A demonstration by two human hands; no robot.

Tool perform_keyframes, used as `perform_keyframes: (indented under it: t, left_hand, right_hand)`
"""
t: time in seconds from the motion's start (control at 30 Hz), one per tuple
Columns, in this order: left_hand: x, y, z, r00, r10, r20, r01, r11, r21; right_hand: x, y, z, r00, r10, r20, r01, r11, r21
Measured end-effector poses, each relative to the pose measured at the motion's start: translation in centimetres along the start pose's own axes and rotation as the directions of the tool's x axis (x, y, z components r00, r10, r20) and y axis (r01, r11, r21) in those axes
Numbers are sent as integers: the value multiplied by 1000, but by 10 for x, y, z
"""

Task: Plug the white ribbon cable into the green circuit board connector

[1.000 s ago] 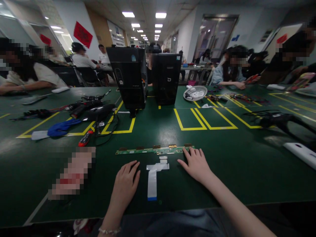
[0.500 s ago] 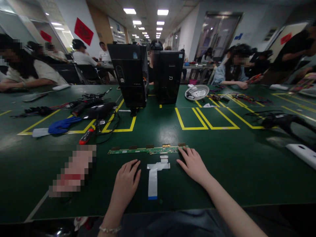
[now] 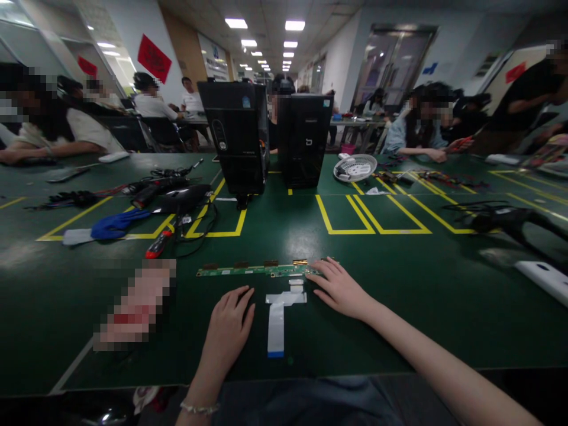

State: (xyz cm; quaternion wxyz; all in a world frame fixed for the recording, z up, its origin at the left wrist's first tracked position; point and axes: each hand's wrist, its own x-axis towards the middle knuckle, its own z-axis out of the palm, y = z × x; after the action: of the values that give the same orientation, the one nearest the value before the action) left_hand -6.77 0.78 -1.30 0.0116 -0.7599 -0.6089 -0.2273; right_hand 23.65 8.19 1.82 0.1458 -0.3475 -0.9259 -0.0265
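A long, narrow green circuit board (image 3: 252,270) with brown and gold tabs along its far edge lies crosswise on the green table (image 3: 355,349). My right hand (image 3: 339,287) rests over the board's right end, fingers spread, fingertips touching it and hiding that end. Between my hands a white flat ribbon cable (image 3: 276,328), folded at the top and blue at its near end, lies just below the board. My left hand (image 3: 231,319) is on the table left of the cable, fingers stretched out, apart from board and cable, holding nothing.
Two black computer towers (image 3: 233,136) stand at the back. A screwdriver (image 3: 158,244), a blue glove (image 3: 118,225) and dark cables lie on the left. A white basket (image 3: 355,168) stands back right; a white power strip (image 3: 544,281) is far right. Other people sit around.
My right hand has slid left along the circuit board, covering more of its right end. My left hand has stayed in place. The view has shifted very slightly.
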Motion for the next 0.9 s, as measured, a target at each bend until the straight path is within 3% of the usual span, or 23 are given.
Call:
perform_keyframes:
  t: [0.17,0.4,0.53,0.7,0.9]
  left_hand:
    - [0,1,0,1000,-10,-6,10,1000,-12]
    - [0,4,-4,1000,6,-21,-6,1000,-30]
    - [2,24,-5,997,72,-21,-73,994,-78]
    - [12,60,-1,967,236,96,-218,962,-166]
    - [29,85,4,942,288,171,-263,952,-155]
  right_hand:
    - [8,16,6,999,40,-31,-38,997,69]
    - [-5,22,5,991,133,-26,-127,978,163]
    - [-5,23,6,996,90,-12,-87,981,176]
    - [-3,20,9,997,78,-2,-77,981,176]
    - [-6,21,13,997,79,-8,-77,983,169]
